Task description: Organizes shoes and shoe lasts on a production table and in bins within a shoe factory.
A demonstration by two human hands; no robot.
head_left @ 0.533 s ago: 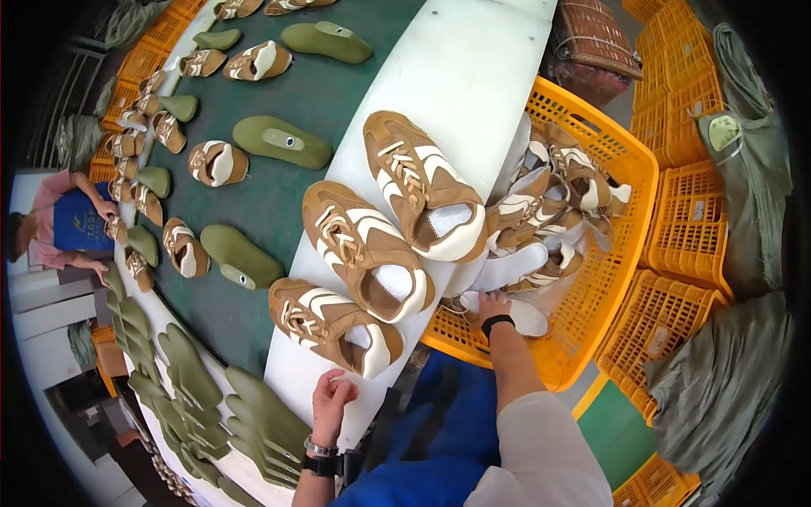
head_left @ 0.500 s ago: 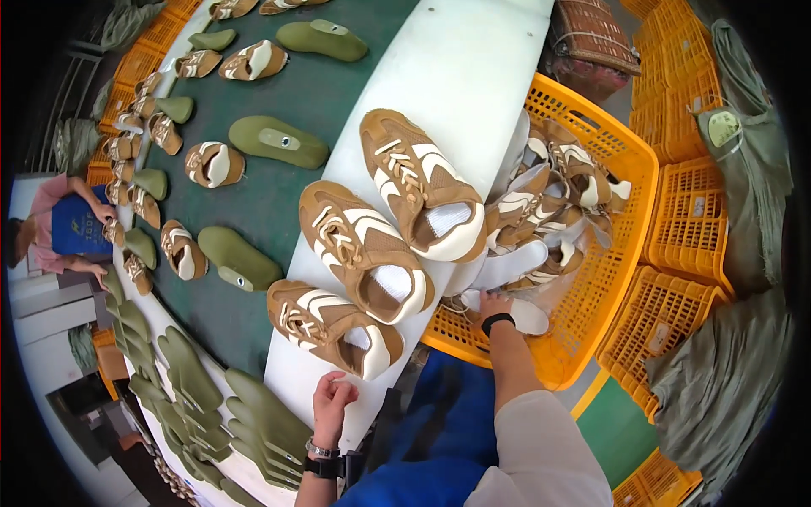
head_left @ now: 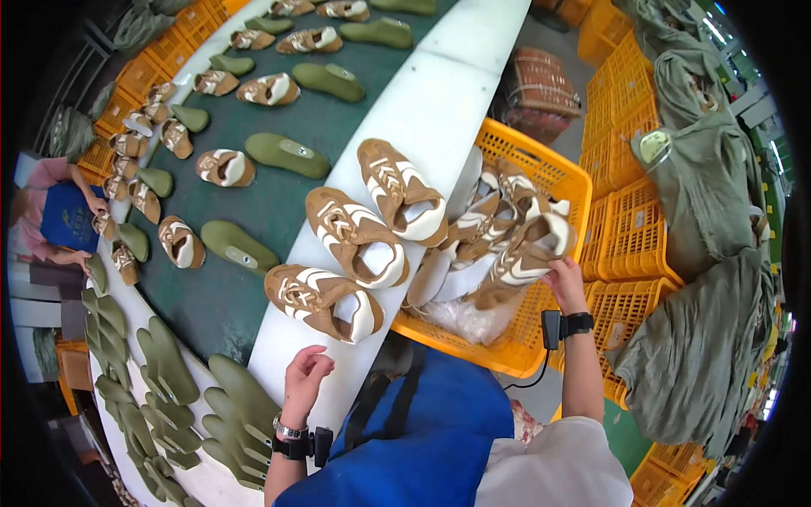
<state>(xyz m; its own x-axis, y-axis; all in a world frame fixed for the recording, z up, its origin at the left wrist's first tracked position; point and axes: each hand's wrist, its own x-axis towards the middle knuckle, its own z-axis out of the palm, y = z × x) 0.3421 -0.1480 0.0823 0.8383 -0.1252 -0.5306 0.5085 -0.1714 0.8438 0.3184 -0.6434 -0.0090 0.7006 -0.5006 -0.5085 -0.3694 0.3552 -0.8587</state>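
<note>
Three brown-and-white sneakers stand in a slanted row on the white ledge: a near sneaker, a middle sneaker and a far sneaker. Just below the near one, my left hand hovers with loosely bent fingers, holding nothing. At the right, my right hand grips another brown-and-white sneaker by its heel end, above the yellow crate. Inside that crate lie more sneakers in a heap, with pale insole-like pieces and clear plastic beside them.
A green belt beyond the white ledge carries sneakers and green shoe lasts. More lasts crowd the lower left. A person in a blue apron works across the belt. Stacked yellow crates line the right side.
My right hand has come up from inside the crate, now holding a sneaker, and the insoles lie differently. The view has shifted. My left hand stays near the ledge.
</note>
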